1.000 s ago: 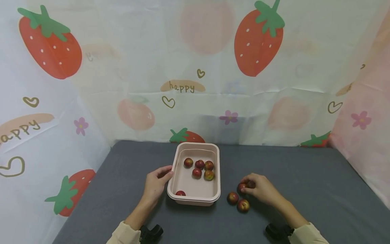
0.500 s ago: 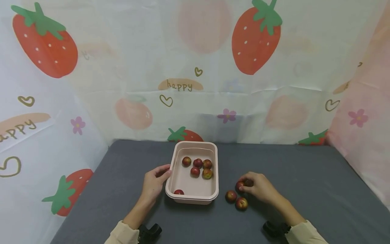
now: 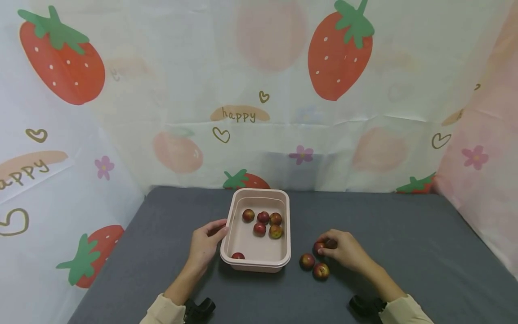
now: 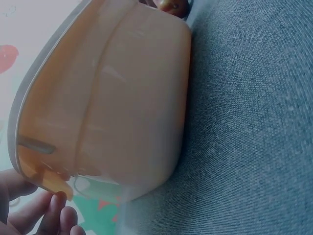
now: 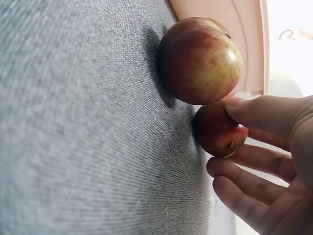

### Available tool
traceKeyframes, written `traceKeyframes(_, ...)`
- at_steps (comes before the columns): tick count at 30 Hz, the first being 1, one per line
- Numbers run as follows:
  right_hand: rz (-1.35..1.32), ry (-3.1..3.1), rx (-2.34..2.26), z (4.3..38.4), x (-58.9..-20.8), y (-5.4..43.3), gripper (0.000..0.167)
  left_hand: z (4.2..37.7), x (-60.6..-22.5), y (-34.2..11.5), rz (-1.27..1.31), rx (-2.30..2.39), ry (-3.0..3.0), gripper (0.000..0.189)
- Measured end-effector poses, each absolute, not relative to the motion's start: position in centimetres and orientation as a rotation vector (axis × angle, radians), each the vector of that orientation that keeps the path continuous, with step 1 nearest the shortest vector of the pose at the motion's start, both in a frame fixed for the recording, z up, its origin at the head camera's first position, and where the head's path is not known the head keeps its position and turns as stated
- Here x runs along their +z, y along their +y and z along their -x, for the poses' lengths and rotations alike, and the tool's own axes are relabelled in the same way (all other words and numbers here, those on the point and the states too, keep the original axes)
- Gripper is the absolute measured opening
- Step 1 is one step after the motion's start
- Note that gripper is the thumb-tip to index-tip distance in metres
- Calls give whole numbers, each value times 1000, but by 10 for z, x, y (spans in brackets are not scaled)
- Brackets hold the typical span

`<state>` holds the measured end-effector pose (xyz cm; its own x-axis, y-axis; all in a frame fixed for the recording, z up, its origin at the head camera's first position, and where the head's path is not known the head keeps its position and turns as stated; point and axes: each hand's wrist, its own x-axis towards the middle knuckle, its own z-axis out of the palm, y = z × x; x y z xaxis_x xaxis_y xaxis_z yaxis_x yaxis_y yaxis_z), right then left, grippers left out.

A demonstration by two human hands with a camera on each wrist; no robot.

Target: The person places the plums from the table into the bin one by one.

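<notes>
A pale pink plastic container point(image 3: 256, 261) stands on the cloth-covered table, with several red-and-yellow plums point(image 3: 260, 229) lying inside it. My left hand point(image 3: 203, 243) holds the container at its left rim; in the left wrist view the fingertips point(image 4: 58, 197) sit right at the rim's edge. To the right of the container, my right hand point(image 3: 344, 249) pinches a plum point(image 5: 220, 129) between thumb and fingers, low over the cloth. Two more plums lie close by: one point(image 3: 307, 261) on the left and one point(image 3: 321, 271) nearer the front.
Dark grey cloth point(image 3: 384, 225) covers the table. Behind it hangs a pale curtain point(image 3: 259, 148) printed with strawberries, continuing along the left and right sides. Black straps with devices point(image 3: 200, 310) are worn at both wrists.
</notes>
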<state>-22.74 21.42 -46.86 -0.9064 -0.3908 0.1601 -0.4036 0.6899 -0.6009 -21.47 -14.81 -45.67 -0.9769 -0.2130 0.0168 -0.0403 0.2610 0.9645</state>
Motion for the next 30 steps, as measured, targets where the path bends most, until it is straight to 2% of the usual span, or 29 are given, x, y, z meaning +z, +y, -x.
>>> traceKeyframes(22, -686, -2831, 1118, 227, -474, 219, 20, 214, -457, -146, -252, -1810, -2391, 30)
traceKeyframes(30, -688, -2701, 1151, 229, -465, 216, 18, 216, -458, -149, -244, -1827, -2368, 30)
